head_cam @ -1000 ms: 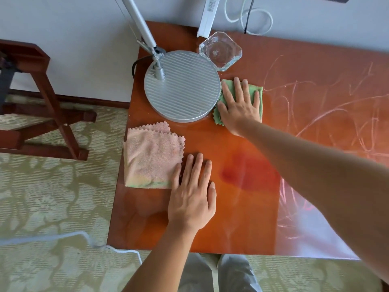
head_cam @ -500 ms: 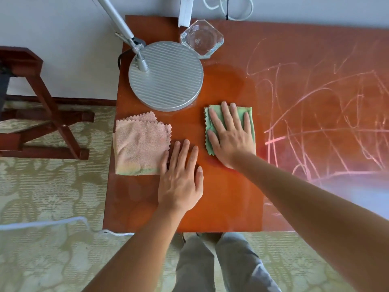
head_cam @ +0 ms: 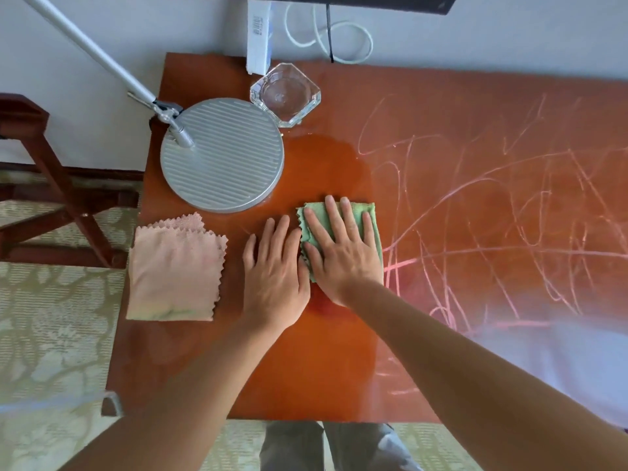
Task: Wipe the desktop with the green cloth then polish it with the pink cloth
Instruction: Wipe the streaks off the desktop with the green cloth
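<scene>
Wiping the desktop (head_cam: 339,351), green-cloth stage, pink scribbles remaining at right.

Left hand (head_cam: 273,277) rests flat and empty; right hand (head_cam: 339,253) presses flat on the green cloth (head_cam: 368,215). Pink cloth (head_cam: 173,266) waits folded near the left edge. Next, likely sweeping right.

- The lamp base (head_cam: 221,154) stands on the desktop (head_cam: 306,362) near its far left corner, with the glass ashtray (head_cam: 285,94) just beside it at the back edge.
- The pink cloth (head_cam: 175,270) lies flat along the left edge.
- Both hands, left hand (head_cam: 273,270) and right hand (head_cam: 339,253), fill the middle, side by side.
- Open wood runs along the near edge and across the scribbled right side.
</scene>
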### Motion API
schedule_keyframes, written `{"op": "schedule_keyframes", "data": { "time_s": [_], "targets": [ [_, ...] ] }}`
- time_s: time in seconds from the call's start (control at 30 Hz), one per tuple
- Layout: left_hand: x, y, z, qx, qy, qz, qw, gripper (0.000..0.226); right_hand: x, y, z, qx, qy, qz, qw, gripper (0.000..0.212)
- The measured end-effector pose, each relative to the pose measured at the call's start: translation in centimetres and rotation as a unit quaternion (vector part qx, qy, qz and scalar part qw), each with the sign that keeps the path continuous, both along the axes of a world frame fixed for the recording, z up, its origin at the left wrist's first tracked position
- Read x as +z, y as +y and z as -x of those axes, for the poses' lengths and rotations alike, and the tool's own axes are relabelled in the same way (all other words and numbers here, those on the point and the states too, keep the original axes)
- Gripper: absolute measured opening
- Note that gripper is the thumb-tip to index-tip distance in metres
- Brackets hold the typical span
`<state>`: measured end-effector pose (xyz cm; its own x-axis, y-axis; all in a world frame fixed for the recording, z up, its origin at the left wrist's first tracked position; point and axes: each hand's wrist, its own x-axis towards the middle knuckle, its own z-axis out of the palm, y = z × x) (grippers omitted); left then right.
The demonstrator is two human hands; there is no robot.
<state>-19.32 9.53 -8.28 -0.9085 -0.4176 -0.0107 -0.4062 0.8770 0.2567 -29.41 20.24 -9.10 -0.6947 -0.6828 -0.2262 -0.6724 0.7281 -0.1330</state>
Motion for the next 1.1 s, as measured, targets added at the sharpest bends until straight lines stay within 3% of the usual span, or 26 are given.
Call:
{"op": "schedule_keyframes", "data": {
  "time_s": [0.4, 0.73, 1.1],
  "targets": [
    [-1.7, -1.0, 3.5, 0.003, 0.026, 0.039, 0.999, 0.053, 0.3, -6.3, 14.2, -0.039, 0.03, 0.018, 0.999, 0.061],
    [-1.9, -1.0, 3.5, 0.004, 0.033, 0.04, 0.999, 0.053, 0.7, -7.7, 12.5, -0.069, 0.008, 0.017, 0.997, 0.06],
    [-1.8, -1.1, 3.6, 0.004, 0.044, 0.035, 0.998, 0.051, 0.0, -9.6, 9.8, -0.012, 0.015, 0.044, 0.999, 0.061]
  ]
}}
